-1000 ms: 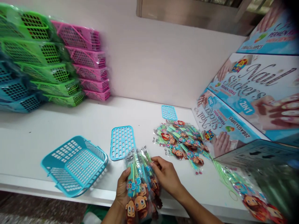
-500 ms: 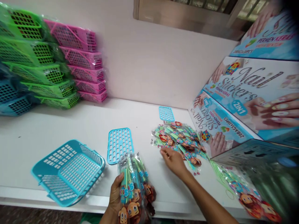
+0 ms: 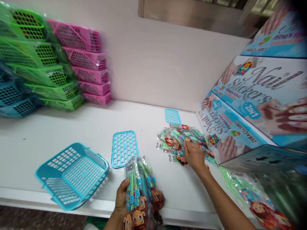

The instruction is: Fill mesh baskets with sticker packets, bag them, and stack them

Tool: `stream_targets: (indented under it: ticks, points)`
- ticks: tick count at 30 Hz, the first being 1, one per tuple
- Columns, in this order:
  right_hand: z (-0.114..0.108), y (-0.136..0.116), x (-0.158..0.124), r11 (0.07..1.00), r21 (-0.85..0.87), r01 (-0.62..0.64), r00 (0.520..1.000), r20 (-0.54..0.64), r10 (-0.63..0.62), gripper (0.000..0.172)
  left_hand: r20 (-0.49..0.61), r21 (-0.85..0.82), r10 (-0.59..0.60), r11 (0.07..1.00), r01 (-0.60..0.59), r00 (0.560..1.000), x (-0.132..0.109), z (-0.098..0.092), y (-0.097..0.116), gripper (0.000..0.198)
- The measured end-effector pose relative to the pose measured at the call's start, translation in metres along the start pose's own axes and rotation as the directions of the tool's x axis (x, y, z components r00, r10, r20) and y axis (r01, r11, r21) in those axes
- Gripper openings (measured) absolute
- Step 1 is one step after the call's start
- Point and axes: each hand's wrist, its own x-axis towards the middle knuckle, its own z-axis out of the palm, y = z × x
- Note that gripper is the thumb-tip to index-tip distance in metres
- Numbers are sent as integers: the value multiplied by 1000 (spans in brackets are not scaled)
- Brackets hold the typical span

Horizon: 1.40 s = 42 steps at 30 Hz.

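1. While the left hand [image 3: 122, 198] is wrapped round a bunch of clear plastic packets [image 3: 139, 195] with green sticks and brown cartoon heads, its thumb presses on the side; the other fingers are hidden behind. The printed heads point toward the person, probably so that the packets lie flat together.
2. The right hand [image 3: 195, 155] rests on a loose pile of similar glossy packets [image 3: 172, 145], at the right of the white flat-topped table [image 3: 96, 127]. Its fingers are curled and turned from view; I cannot tell whether they grip one. The pile seems placed there for easy reach by that hand.
3. Just beyond the bunch lies a flat light-blue perforated plastic panel [image 3: 124, 148]; a second, similar blue panel [image 3: 172, 116] lies behind the pile.
4. Near the table's front edge, left of the bunch, an open blue plastic lattice basket [image 3: 52, 174] stands apart from the hands, which perhaps leaves them working room.
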Motion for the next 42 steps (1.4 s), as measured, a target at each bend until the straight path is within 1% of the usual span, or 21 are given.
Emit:
stream_targets:
  ticks: [2, 4, 6, 7, 10, 12, 16, 18, 19, 21, 23, 25, 27, 30, 33, 37, 38, 39, 40, 41, 42]
  points:
    - [-14, -25, -24, 965, 261, 0, 998, 65, -18, 35, 22, 11, 28, 1000, -28, 999, 2, 8, -5, 22]
    - [-28, -55, -52, 806, 591, -37, 979, 181, -88, 34, 0, 4, 63, 998, -63, 998, 5, 16, -10, 23]
    - [-37, -82, -79, 640, 765, -77, 954, 243, -175, 32, -49, 1, 112, 994, -112, 993, 7, 21, -14, 23]
    - [-39, -92, -89, 592, 801, -86, 947, 251, -202, 30, -71, 1, 128, 992, -128, 989, 7, 22, -15, 23]
    - [-37, -109, -103, 533, 840, -101, 925, 277, -261, 29, -93, -5, 130, 991, -131, 987, 3, 21, -16, 27]
    - [-34, -111, -101, 509, 848, -149, 879, 349, -326, 31, -80, -4, 116, 993, -117, 990, -1, 20, -14, 29]
    - [-41, -114, -93, 411, 816, -406, 763, 550, -340, 49, -72, 5, 71, 997, -71, 995, -9, 29, -13, 32]
    - [-50, -122, -93, 375, 833, -407, 741, 541, -397, 54, -109, 21, 60, 998, -58, 992, -11, 36, -17, 33]
    - [-54, -128, -94, 364, 853, -375, 735, 513, -444, 54, -135, 40, 78, 997, -73, 988, -12, 40, -19, 33]
    - [-58, -142, -98, 347, 873, -342, 716, 481, -506, 58, -192, 107, 175, 982, -156, 966, -14, 47, -24, 31]
    - [-56, -154, -104, 346, 854, -389, 701, 518, -491, 64, -231, 193, 303, 946, -261, 925, -17, 53, -27, 34]
    - [-50, -162, -108, 349, 831, -433, 701, 554, -450, 63, -233, 265, 408, 900, -346, 883, -21, 58, -28, 42]
    - [-46, -168, -108, 344, 836, -428, 732, 544, -410, 58, -193, 315, 469, 862, -398, 862, -28, 64, -25, 48]
    - [-47, -176, -103, 368, 860, -352, 788, 485, -379, 51, -73, 393, 524, 797, -458, 849, -42, 76, -14, 53]
    - [-58, -191, -90, 381, 889, -253, 804, 413, -429, 49, 68, 457, 567, 714, -530, 821, -58, 90, 5, 61]
    - [-76, -230, -67, 280, 941, -189, 768, 320, -555, 45, 203, 586, 618, 545, -599, 760, -78, 103, 46, 67]
    - [-79, -243, -61, 258, 949, -183, 757, 303, -578, 45, 216, 635, 639, 483, -603, 739, -81, 103, 60, 73]
    - [-80, -256, -54, 242, 953, -180, 746, 293, -598, 44, 218, 691, 682, 397, -603, 698, -85, 103, 75, 84]
    - [-80, -270, -47, 233, 957, -173, 739, 283, -612, 44, 220, 752, 743, 283, -595, 632, -89, 101, 91, 99]
    - [-79, -284, -41, 232, 959, -161, 736, 273, -620, 45, 237, 810, 809, 141, -569, 538, -93, 99, 108, 114]
    - [-76, -297, -35, 238, 961, -140, 739, 261, -621, 46, 282, 855, 858, -22, -518, 429, -97, 95, 124, 125]
